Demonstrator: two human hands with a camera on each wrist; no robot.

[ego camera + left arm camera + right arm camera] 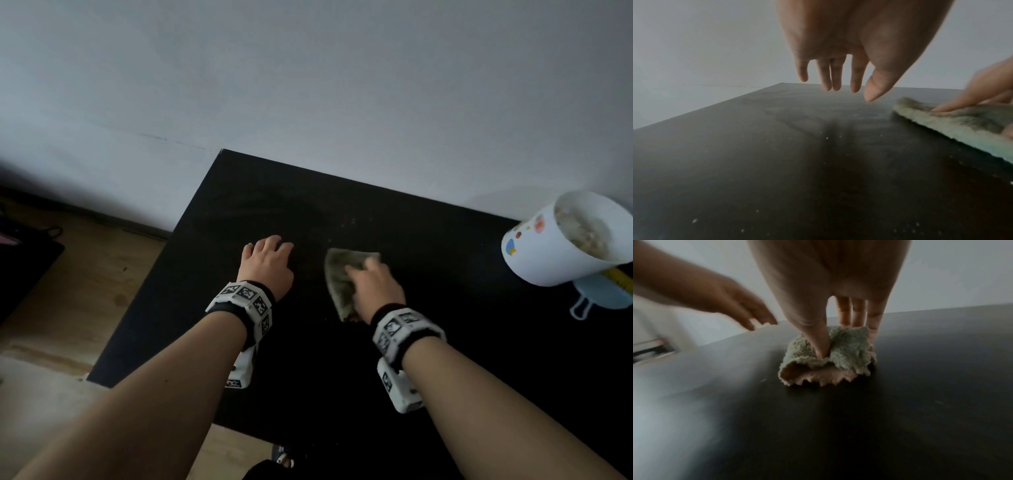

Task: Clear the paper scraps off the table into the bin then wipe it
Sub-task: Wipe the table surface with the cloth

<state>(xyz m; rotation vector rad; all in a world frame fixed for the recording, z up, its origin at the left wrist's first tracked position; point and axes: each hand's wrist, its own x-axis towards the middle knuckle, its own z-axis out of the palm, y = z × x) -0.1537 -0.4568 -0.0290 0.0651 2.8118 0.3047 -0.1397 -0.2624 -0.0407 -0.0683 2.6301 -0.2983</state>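
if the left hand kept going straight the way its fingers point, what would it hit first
Nothing stands in that line: the left hand hovers open over the black tabletop, so it would probably meet the pale wall behind the far edge. Depth is unclear.

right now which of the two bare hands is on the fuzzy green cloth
The right hand presses the fuzzy green cloth down on the black table; the left hand is beside it, open, holding nothing.
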